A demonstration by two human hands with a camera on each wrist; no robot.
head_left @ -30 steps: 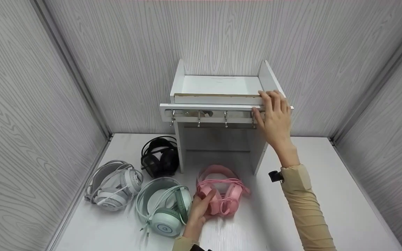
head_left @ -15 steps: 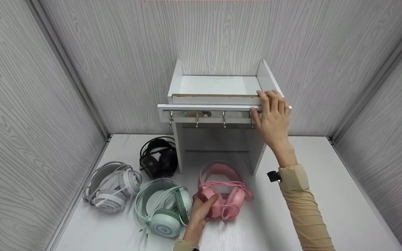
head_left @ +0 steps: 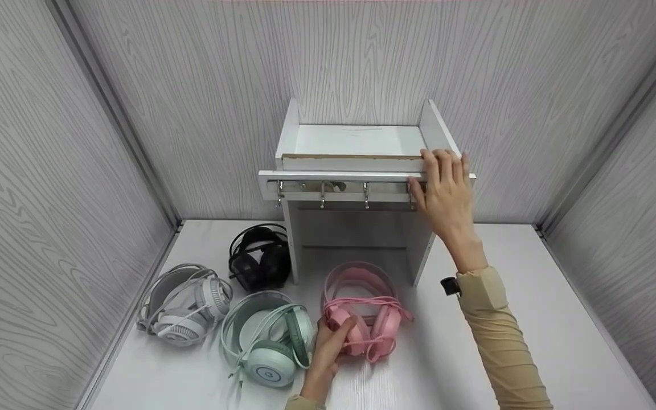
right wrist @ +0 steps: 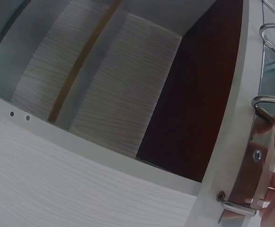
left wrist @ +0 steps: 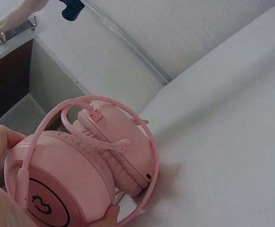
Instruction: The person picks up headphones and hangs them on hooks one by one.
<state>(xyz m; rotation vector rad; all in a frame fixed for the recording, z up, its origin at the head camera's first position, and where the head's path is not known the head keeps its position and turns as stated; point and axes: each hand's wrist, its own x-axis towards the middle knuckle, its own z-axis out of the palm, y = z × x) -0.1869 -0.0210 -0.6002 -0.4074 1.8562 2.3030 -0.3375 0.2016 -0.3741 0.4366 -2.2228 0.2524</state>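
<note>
Pink headphones (head_left: 385, 330), with their pink cable wound round them, are in front of the white shelf unit (head_left: 292, 239). My left hand (head_left: 328, 346) grips their left ear cup; in the left wrist view, fingers wrap that cup (left wrist: 68, 161), which bears a dark logo. Whether the headphones still touch the table cannot be told. Up at the unit's front board (head_left: 339, 175), my right hand (head_left: 449, 199) grips the right end, fingers over the top and thumb in front. In the right wrist view, the thumb side lies beside the metal hooks (right wrist: 267, 100).
Mint green headphones (head_left: 271, 361) lie just left of my left hand. White-grey headphones (head_left: 183, 324) lie farther left, and black headphones (head_left: 275, 265) stand against the unit's left side. Bare white tabletop (head_left: 521, 296) extends to the right. Grained walls (head_left: 362, 62) enclose the back and sides.
The pink headphones have shifted slightly right and tilted or lifted a little, with my left hand still gripping the ear cup. My right hand stays on the front board.
</note>
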